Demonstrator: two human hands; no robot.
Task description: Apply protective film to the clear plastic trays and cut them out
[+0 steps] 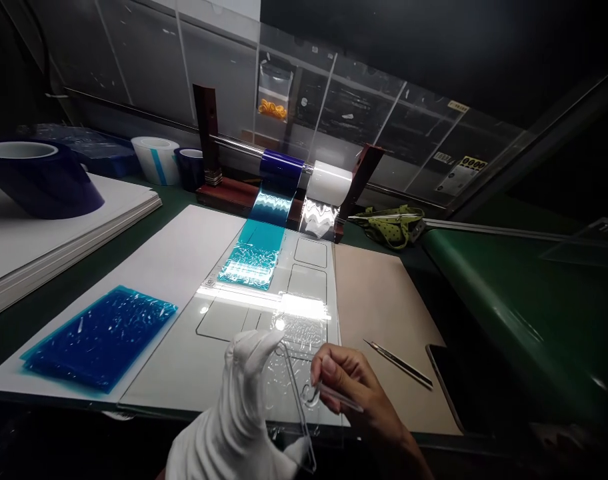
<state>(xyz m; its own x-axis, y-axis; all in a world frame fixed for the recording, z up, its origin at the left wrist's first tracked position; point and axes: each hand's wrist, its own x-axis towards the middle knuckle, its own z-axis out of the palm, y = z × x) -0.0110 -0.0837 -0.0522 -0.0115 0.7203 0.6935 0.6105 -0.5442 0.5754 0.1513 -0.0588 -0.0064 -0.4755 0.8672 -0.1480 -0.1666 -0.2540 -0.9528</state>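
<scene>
My left hand (237,413), in a white glove, holds a clear plastic panel (297,393) by its near edge, tilted up over the front of the bench. My bare right hand (351,393) pinches the panel's right edge, where a thin clear film seems to lift off. Beneath lies a clear jig plate (264,300) with rectangular outlines. A strip of blue film (254,257) runs onto it from the blue roll (281,170) on a wooden holder. A white roll (329,183) sits beside it.
A stack of blue film sheets (101,337) lies at the left on white paper. Tweezers (399,363) rest on a brown mat (384,313) at the right. Tape rolls (157,159) and a large dark roll (39,177) stand at the back left. A green conveyor (524,300) runs along the right.
</scene>
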